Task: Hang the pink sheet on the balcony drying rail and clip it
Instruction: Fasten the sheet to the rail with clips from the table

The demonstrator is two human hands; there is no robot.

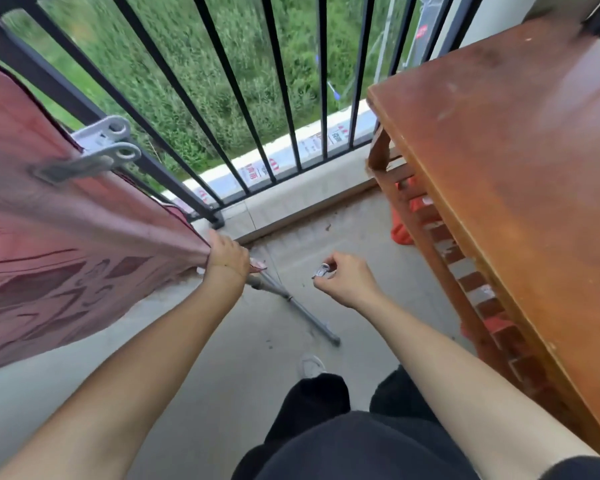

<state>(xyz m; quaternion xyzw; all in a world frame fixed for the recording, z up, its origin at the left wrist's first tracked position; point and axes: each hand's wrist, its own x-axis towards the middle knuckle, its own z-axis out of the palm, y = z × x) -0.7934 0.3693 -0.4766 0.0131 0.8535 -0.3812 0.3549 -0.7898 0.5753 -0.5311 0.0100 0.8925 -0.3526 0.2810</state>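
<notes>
The pink sheet (70, 233) hangs over the black balcony rail (45, 81) at the left and spreads down toward the floor. A grey clip (94, 150) pins it near its top edge. My left hand (227, 256) grips the sheet's lower right corner, pulled taut near the railing's foot. My right hand (343, 278) is a little to the right, pinching a second small grey clip (322, 271) between thumb and fingers, apart from the sheet.
A brown wooden table (520, 161) with a slatted side fills the right. Orange cloth (400, 233) lies under it. A grey metal pole (291, 299) lies on the concrete floor below my hands. My feet and dark trousers are at the bottom.
</notes>
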